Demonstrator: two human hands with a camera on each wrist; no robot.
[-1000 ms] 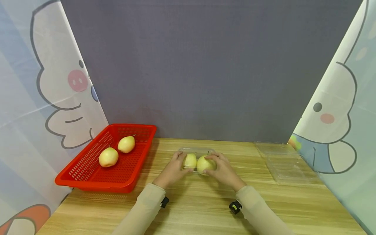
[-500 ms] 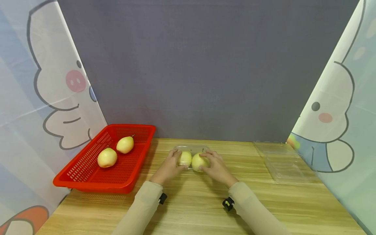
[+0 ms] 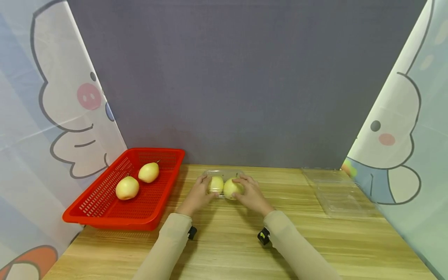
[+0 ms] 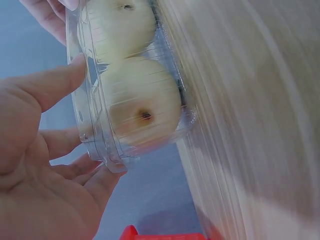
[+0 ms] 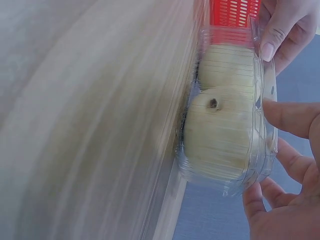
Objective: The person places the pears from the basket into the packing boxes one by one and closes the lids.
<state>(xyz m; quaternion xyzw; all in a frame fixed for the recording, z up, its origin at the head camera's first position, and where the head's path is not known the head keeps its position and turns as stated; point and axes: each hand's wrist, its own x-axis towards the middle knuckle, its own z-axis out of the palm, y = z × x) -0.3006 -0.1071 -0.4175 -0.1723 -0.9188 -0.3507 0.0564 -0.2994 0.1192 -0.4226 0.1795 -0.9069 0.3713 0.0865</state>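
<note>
On the desk (image 3: 315,241), toward its back edge by the grey wall, the red basket (image 3: 105,210) sits at my left with two pears (image 3: 127,188) in it. An empty clear tray (image 3: 337,194) lies well apart at my right. Between them stands the clear box (image 3: 222,182) with two pears inside. My left hand (image 3: 196,195) and right hand (image 3: 250,195) hold it from either side, fingers (image 4: 60,85) curled round its ends, thumbs on the lid.
</note>
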